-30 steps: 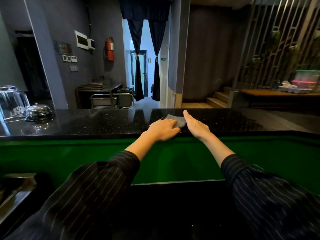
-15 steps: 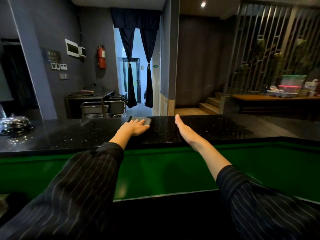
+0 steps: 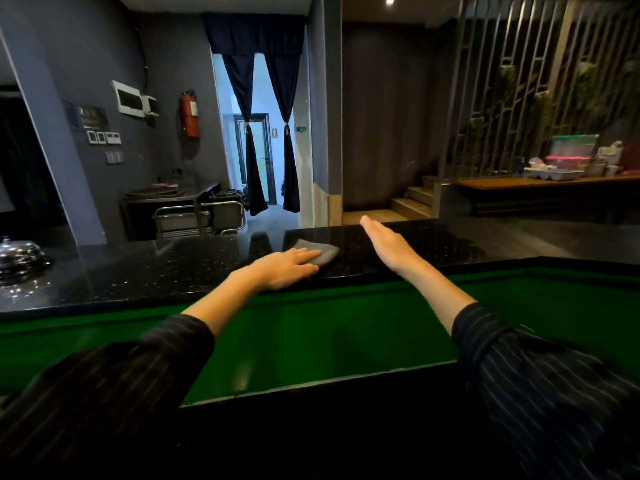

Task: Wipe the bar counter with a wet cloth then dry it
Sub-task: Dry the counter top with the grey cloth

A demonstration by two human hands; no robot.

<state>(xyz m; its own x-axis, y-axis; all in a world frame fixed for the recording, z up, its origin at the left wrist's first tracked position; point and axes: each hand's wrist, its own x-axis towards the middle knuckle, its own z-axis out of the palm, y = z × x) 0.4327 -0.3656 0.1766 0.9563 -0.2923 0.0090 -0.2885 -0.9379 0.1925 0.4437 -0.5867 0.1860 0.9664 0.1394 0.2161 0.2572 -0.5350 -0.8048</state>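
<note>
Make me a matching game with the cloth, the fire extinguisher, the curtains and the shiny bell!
Things:
1. cloth
2. fire extinguisher
3. curtains
4. bell

Places:
A. hanging on the grey wall
B. at the counter's far left
C. under the left hand
D. tied back at the doorway

Pairs: 1-C, 2-A, 3-D, 4-B

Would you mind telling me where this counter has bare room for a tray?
The bar counter is bare between the metal dome and the left hand pressing the cloth. Right of the right hand is bare too.
</note>
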